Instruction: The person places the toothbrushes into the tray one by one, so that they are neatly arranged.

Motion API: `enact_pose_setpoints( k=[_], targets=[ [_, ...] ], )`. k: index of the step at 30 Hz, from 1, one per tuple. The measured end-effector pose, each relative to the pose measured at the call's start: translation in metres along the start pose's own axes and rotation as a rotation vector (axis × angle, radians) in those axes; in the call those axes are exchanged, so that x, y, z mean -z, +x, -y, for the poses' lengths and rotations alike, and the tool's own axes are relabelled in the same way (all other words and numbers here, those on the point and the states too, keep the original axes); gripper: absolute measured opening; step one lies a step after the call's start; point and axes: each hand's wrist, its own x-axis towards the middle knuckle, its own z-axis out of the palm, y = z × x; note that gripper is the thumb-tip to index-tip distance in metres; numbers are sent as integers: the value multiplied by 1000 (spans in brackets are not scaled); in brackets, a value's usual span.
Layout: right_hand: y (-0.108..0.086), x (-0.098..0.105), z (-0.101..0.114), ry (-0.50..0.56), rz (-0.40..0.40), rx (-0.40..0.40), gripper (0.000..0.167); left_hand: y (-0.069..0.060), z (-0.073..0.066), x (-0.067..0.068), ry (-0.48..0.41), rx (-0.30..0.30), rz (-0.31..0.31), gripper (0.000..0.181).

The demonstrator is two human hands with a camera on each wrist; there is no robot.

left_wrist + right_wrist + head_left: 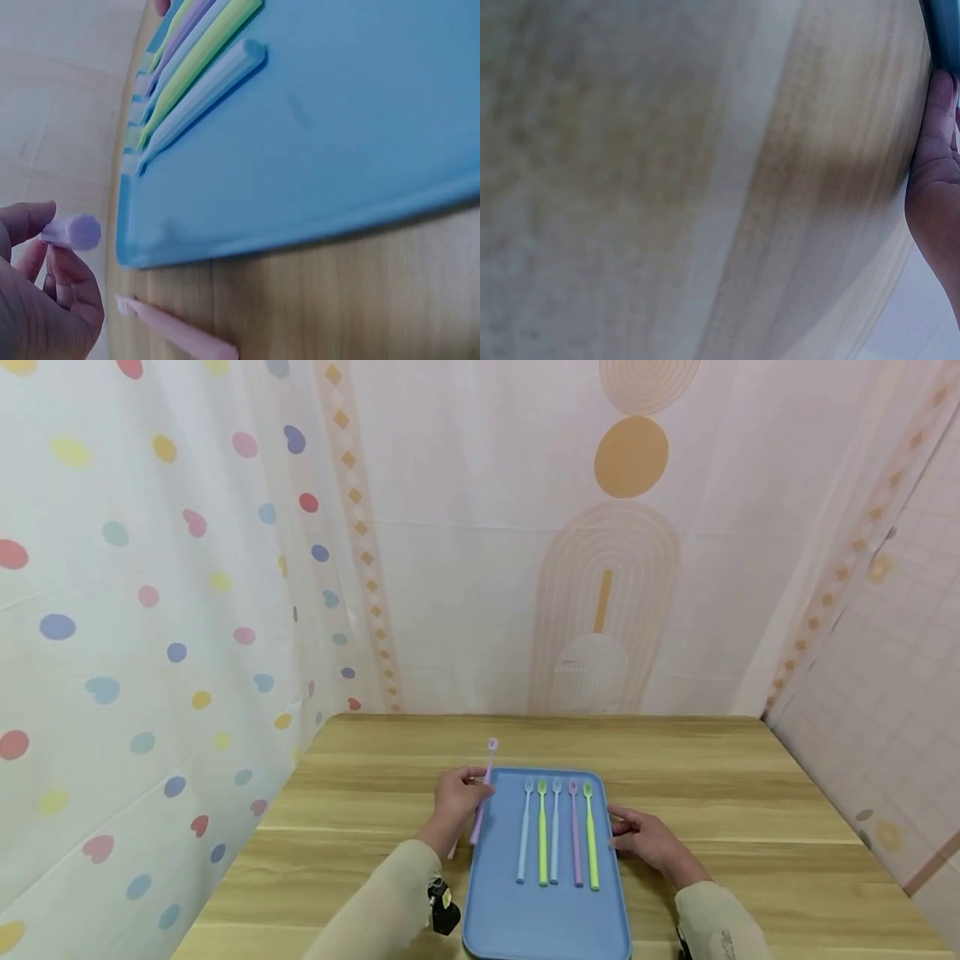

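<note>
My left hand pinches a purple toothbrush between thumb and fingers, its handle end toward the left wrist camera. In the head view it stands tilted at the left rim of a blue tray, head up. A pink toothbrush lies on the table left of the tray, mostly hidden by my hand in the head view. On the tray lie several toothbrushes side by side: light blue, green, another light blue, purple and green. My right hand touches the tray's right rim with extended fingers.
The tray rests on a wood-grain table. Behind it hangs a pale curtain with arch patterns; a dotted curtain runs along the left. A black device sits on my left wrist.
</note>
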Motion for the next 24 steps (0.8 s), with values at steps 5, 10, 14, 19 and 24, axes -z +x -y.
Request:
enact_pose_setpoints(
  k=[5,10,14,19,24],
  targets=[
    [0,0,0,-2,6,3,61,-3,4,-8,2,-18,-17,32],
    [0,0,1,0,6,11,60,-8,5,-15,16,-37,-14,31],
    [-1,1,2,-5,5,4,60,-13,7,-21,17,-23,-5,31],
    [-1,2,1,-6,1,6,60,-19,11,-31,30,-19,-20,30],
    [0,4,0,-4,6,11,60,-26,15,-39,55,-42,-30,27]
  ],
)
